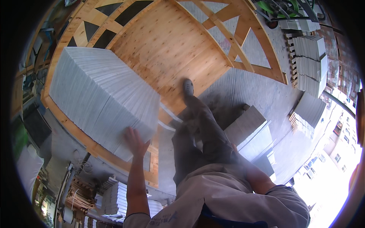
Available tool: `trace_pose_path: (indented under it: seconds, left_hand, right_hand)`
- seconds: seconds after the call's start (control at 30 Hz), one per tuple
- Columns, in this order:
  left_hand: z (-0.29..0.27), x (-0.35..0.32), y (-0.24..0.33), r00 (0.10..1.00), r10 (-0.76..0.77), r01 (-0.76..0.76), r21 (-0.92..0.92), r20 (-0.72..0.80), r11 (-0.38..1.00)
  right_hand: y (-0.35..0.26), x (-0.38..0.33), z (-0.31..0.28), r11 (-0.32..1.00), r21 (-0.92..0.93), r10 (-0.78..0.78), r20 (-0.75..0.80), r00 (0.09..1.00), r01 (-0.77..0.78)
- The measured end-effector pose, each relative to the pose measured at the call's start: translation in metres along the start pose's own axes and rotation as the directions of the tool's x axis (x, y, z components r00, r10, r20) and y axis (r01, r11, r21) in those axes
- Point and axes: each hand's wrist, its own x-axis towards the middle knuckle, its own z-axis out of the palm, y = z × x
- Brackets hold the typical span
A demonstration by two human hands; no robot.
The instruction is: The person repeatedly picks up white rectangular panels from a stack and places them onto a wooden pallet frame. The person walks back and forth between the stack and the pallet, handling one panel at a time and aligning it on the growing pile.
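A tall stack of thin grey sheets (102,95) stands on the left side of a wooden crate frame (152,41). My left hand (135,141) lies against the near corner of this stack, its fingers spread and slightly blurred. A second, smaller stack of grey sheets (247,131) sits to my right, beside my leg. My right arm reaches down along that side. Only a small part of my right hand (234,148) shows next to the smaller stack; its fingers are hidden, so its grip cannot be made out.
One shoe (188,87) rests on the crate's plywood panel. Pale straps (170,113) extend from the large stack's near end. Further stacks of grey sheets (308,57) stand on pallets at the right. White stacked pieces (116,197) and wooden slats (80,195) lie at the lower left.
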Motion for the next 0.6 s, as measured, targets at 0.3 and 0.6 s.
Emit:
trace_pose_path:
  seconds: [0.3,0.6]
  left_hand:
    - [0.000,-0.002,-0.003,0.998,0.036,-0.038,-0.024,-0.050,0.999]
    - [0.001,-0.004,0.000,0.991,0.071,-0.072,-0.001,-0.113,0.997]
  right_hand:
    - [-0.009,-0.028,0.030,0.999,0.053,-0.001,-0.022,1.000,0.002]
    - [-0.002,-0.042,0.079,0.987,0.146,-0.056,-0.097,0.994,0.070]
